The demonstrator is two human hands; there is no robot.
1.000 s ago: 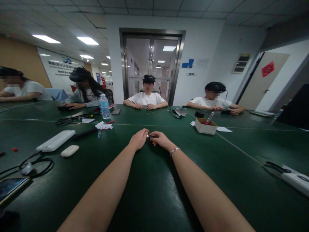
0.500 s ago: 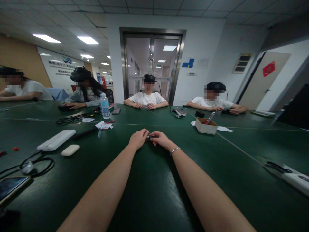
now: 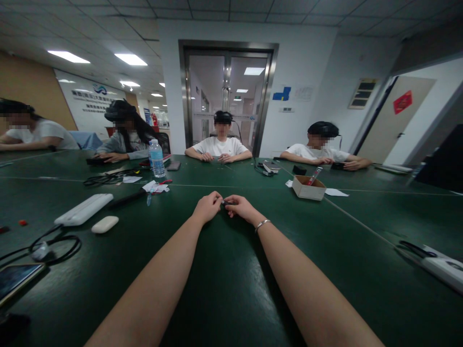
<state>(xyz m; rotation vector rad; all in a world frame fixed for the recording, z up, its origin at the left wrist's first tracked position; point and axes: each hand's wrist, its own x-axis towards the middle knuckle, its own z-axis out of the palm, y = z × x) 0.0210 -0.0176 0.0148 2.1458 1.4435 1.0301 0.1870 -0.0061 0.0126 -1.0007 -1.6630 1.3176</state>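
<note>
Between my two hands, out at arm's reach on the green table (image 3: 224, 289), sits a small dark object (image 3: 224, 203), too small for me to make out. My left hand (image 3: 207, 208) is curled, its fingertips pinching one end of that piece. My right hand (image 3: 241, 208), with a thin bracelet (image 3: 262, 224) at the wrist, is curled as well and pinches the other end, so the two sets of fingertips nearly meet over it. Both forearms lie stretched along the tabletop.

To my left, near the table's edge, a phone (image 3: 16, 280) lies flat, with a coiled black cable (image 3: 54, 248) just beyond it. Further on are a white oval case (image 3: 104, 224) and a long white bar (image 3: 84, 209), well apart from my left hand. On my right, a white device (image 3: 439, 266) with a black cord rests near the far right edge. The stretch of table straight under my arms holds nothing but their shadows.

Beyond my hands, to the right, stands an open cardboard box (image 3: 308, 188) with a pen-like thing poking out; to the left, a water bottle (image 3: 156, 159) and scattered white scraps (image 3: 155, 187). Four people sit along the far sides of the table, their own hands resting on it, in front of a glass double door (image 3: 226, 99).
</note>
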